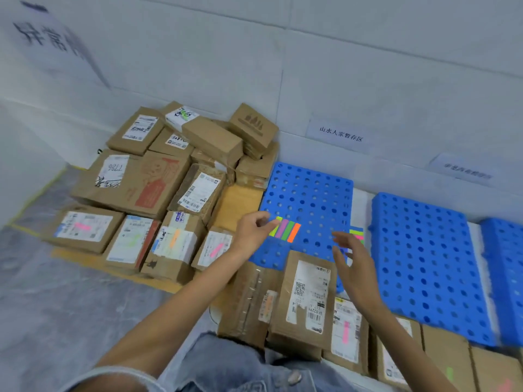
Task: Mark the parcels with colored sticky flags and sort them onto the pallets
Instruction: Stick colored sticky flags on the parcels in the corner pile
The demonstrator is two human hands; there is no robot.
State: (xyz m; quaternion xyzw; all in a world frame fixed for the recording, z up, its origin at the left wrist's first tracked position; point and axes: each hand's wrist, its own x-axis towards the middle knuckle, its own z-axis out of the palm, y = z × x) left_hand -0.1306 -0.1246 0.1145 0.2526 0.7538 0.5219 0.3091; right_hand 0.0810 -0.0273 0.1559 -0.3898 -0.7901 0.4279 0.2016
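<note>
Left hand (253,232) pinches flag pad (285,230) (strips' long axis toward wall, tilted right); right hand (352,267) fingers spread.

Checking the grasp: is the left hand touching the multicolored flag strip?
Touching. Head view: the left hand pinches the flag strip by its yellow end, no gap visible.

Blue pallet (311,190), left hand (253,232) pinching sticky flags (285,229) over it, right hand (355,268) spread above its near edge, parcels (158,182) heaped to its left.
</note>
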